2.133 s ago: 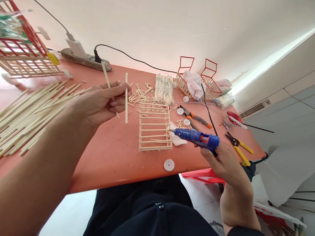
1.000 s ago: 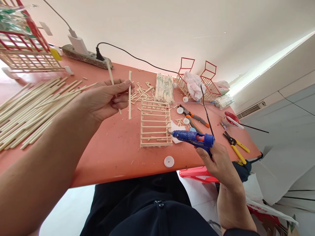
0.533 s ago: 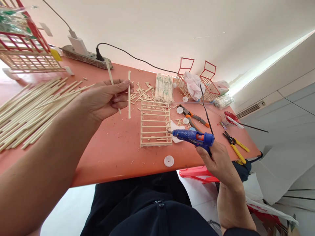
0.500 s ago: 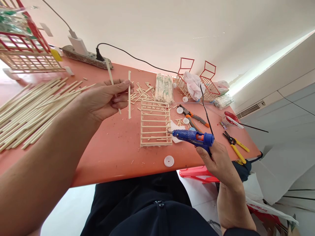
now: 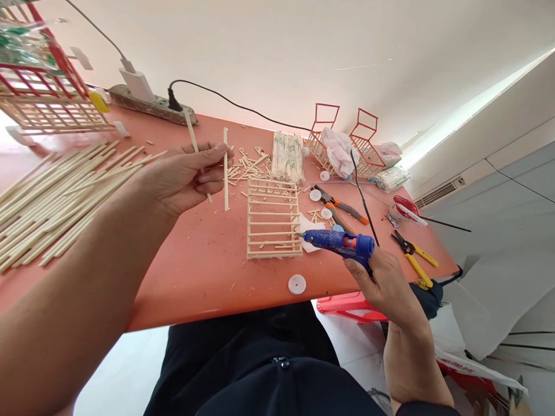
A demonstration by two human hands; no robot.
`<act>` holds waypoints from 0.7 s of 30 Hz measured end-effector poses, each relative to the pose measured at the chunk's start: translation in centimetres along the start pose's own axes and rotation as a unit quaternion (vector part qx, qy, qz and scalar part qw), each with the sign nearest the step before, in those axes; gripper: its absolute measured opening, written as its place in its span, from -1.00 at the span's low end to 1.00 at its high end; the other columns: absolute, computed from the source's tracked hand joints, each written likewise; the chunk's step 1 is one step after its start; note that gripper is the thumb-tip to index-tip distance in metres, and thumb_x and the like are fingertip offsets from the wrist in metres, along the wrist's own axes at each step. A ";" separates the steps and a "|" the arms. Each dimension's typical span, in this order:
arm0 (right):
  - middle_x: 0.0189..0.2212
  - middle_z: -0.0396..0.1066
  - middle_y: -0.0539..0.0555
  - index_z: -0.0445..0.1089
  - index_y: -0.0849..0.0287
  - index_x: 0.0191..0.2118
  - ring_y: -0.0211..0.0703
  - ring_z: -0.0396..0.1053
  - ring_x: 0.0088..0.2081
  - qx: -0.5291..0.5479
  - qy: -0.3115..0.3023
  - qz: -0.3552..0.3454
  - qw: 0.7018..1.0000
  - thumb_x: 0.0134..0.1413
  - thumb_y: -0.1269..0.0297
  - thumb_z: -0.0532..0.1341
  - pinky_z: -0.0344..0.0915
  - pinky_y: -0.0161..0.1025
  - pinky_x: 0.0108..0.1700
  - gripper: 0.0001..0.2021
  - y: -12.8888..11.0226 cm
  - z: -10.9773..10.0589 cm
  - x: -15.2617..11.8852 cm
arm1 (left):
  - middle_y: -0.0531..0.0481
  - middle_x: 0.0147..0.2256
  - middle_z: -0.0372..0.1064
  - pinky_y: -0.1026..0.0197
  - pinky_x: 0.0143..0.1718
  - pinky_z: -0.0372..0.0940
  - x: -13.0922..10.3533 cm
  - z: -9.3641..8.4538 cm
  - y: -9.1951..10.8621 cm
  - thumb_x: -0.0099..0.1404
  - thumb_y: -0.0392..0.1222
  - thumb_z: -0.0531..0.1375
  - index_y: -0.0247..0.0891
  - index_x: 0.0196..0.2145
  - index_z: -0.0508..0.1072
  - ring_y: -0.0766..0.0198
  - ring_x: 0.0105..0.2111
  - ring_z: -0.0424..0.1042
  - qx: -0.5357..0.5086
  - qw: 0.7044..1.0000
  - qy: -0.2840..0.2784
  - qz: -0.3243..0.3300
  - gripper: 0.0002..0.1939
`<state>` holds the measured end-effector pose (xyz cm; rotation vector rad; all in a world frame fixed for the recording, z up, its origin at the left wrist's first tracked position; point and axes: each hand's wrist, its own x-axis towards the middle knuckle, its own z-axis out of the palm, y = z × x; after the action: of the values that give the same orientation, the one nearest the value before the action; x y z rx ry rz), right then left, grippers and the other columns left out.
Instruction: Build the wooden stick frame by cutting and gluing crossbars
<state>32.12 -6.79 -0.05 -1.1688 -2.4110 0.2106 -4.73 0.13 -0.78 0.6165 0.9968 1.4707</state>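
Two pale wooden sticks are in my left hand (image 5: 195, 173): one stick (image 5: 226, 179) is pinched upright at the fingertips, the other (image 5: 191, 132) slants between the fingers. My right hand (image 5: 385, 283) is wrapped round the handle of a blue glue gun (image 5: 338, 241). Its nozzle points left, over the right side of a ladder-like stick frame (image 5: 273, 223) lying on the orange table (image 5: 186, 289). Whether the nozzle touches the frame I cannot tell. Left of my left hand lies a spread pile of long sticks (image 5: 65, 196).
Behind the frame are short stick pieces (image 5: 249, 166) and a wrapped stick bundle (image 5: 288, 158). Orange-handled pliers (image 5: 340, 211), yellow-handled pliers (image 5: 415, 257) and a red cup (image 5: 405, 207) stand or lie to the right. A power strip (image 5: 151, 106) and red-trimmed stick structure (image 5: 52, 104) are back left.
The view has shifted very slightly. Both hands keep almost the same pose, still holding the sticks and the glue gun.
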 end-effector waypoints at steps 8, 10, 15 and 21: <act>-0.44 0.52 0.03 0.47 0.13 0.07 -0.05 0.47 -0.46 -0.015 0.000 0.011 1.000 0.52 0.05 0.13 0.44 -0.13 -0.36 -0.70 -0.1 -0.7 -0.1 | 0.07 -0.51 0.30 0.51 -0.76 0.00 0.0 0.0 -0.1 0.55 -0.48 0.08 -0.46 -0.37 0.53 0.58 -0.71 0.08 -0.008 1.000 -0.001 -0.006 -0.66; -0.49 0.46 -0.01 0.47 0.13 -0.01 -0.11 0.40 -0.52 0.003 -0.012 0.001 1.000 0.52 0.09 0.14 0.35 -0.19 -0.43 -0.74 -0.2 -1.0 -0.2 | 0.08 -0.51 0.30 0.51 -0.76 0.00 -0.1 0.2 -0.1 0.56 -0.48 0.07 -0.46 -0.37 0.53 0.59 -0.71 0.07 -0.006 1.000 0.002 -0.006 -0.65; -0.58 0.27 -0.09 0.39 0.10 -0.26 -0.23 0.18 -0.59 0.034 -0.051 -0.028 0.998 0.49 0.20 0.15 0.14 -0.27 -0.52 -0.78 -0.2 -1.7 -0.4 | 0.10 -0.53 0.27 0.52 -0.76 -0.03 -0.3 0.4 0.1 0.58 -0.48 0.06 -0.44 -0.39 0.53 0.60 -0.72 0.03 0.002 1.000 0.015 -0.002 -0.62; -0.55 0.28 -0.08 0.30 0.07 -0.36 -0.23 0.22 -0.55 0.046 -0.071 -0.029 0.996 0.47 0.22 0.17 0.16 -0.29 -0.48 -0.72 -0.1 -1.9 -0.5 | 0.07 -0.53 0.34 0.52 -0.75 -0.03 -0.2 0.2 0.0 0.57 -0.48 0.07 -0.43 -0.40 0.51 0.60 -0.73 0.07 -0.001 1.000 0.014 -0.007 -0.63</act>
<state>33.20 -7.37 1.46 -1.0738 -2.5256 0.3945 -4.53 0.02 -0.60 0.5878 1.0189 1.4710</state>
